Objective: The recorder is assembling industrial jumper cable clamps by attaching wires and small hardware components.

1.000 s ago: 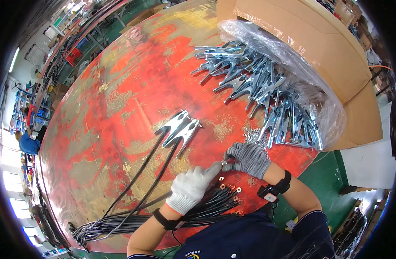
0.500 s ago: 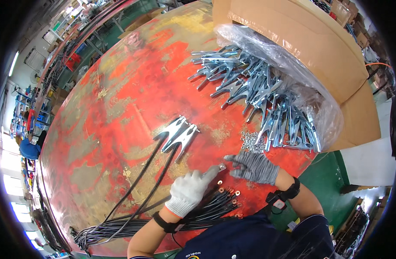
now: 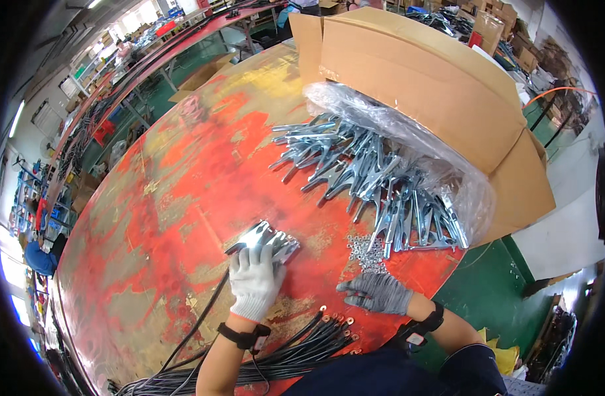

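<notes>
My left hand (image 3: pixel 255 280), in a white knit glove, reaches over two shiny metal spring clamps (image 3: pixel 261 235) lying side by side. Its fingers close over the near part of the right-hand clamp and hide much of it. A black cable (image 3: pixel 209 310) runs from the clamps toward the lower left. My right hand (image 3: pixel 380 294), gloved in grey, is low over the table beside a patch of small metal nuts (image 3: pixel 367 254). Its fingers point left and are drawn together; whatever they hold is too small to make out. Black cables with copper ring ends (image 3: pixel 325 330) lie in a bundle near my body.
A large heap of metal clamps (image 3: pixel 382 178) spills from clear plastic wrap (image 3: pixel 388 125) at the mouth of a cardboard box (image 3: pixel 421 79). The worn red table (image 3: pixel 164 231) curves away left. Green floor (image 3: pixel 487 290) shows on the right. Another person (image 3: pixel 42 256) is at far left.
The view has tilted up. My left hand has left the spot beside my right hand and gone up-left onto the clamps. The right-hand clamp has shifted slightly. My right hand stays near the nuts.
</notes>
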Demonstrator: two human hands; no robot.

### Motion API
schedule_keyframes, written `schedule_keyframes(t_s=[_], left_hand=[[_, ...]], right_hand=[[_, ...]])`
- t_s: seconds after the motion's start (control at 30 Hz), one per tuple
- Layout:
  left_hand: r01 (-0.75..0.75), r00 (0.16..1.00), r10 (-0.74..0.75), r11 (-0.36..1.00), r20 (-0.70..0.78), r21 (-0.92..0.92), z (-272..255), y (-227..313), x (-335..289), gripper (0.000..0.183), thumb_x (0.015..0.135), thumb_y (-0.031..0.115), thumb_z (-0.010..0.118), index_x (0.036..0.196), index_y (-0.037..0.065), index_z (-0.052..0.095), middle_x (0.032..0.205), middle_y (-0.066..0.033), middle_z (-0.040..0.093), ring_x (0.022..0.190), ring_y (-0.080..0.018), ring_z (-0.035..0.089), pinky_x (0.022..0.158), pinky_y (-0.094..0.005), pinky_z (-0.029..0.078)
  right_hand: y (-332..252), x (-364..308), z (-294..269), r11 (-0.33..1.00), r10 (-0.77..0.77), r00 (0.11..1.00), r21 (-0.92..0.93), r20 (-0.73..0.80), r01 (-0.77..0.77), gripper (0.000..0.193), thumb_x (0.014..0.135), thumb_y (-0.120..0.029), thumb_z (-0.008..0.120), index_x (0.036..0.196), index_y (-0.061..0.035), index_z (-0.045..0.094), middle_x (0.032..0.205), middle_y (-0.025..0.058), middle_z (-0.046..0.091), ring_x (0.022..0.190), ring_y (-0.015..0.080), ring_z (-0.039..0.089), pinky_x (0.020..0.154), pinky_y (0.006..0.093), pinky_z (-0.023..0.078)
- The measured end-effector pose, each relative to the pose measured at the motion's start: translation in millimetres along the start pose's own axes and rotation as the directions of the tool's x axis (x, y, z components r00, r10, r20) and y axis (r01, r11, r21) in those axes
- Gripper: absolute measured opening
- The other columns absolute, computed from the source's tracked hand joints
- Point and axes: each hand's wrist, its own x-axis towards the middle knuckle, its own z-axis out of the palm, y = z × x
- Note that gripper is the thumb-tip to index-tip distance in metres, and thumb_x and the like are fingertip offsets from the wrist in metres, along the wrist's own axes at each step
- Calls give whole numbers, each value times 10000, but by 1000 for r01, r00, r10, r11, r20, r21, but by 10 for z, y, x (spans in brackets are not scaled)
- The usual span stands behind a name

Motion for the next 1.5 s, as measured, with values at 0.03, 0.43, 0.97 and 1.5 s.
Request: schedule_keyframes(t_s=[0.03, 0.43, 0.97, 1.5], left_hand=[[6, 1000, -7, 1000, 13, 17, -45, 22, -8, 665, 735, 449, 718, 1246, 65, 533, 1217, -137, 590, 1118, -312, 547, 939, -458, 419], [190, 905, -233, 970, 356, 152, -171, 64, 238, 804, 684, 525, 766, 1298, 77, 504, 1117, -153, 632, 1057, -302, 596, 964, -419, 432], [150, 989, -150, 987, -12, 52, -111, -189, 293, 781, 671, 466, 766, 1313, 104, 509, 1326, -137, 489, 1221, -320, 459, 1011, -481, 355], [244, 936, -285, 948, 205, 204, -32, -585, 438, 923, 755, 516, 704, 1475, 99, 304, 1490, -159, 383, 1375, -341, 349, 1102, -498, 282]], right_hand=[[43, -42, 17, 999, -35, 998, -21, -61, 34, 426, 955, -406, 532, 1238, -97, 611, 986, 144, 666, 926, 311, 627, 861, 420, 480], [13, -86, 36, 995, -78, 992, -72, -96, 71, 420, 953, -419, 525, 1226, -112, 617, 991, 126, 660, 954, 302, 624, 884, 419, 477], [19, -167, 23, 1000, -30, 998, -9, -55, 29, 395, 946, -391, 545, 1203, -106, 636, 987, 116, 681, 939, 281, 645, 882, 427, 471], [403, -1204, -1082, 799, 76, 452, -217, -889, -561, 207, 869, -261, 643, 1018, -121, 677, 830, 110, 663, 752, 299, 657, 662, 406, 522]])
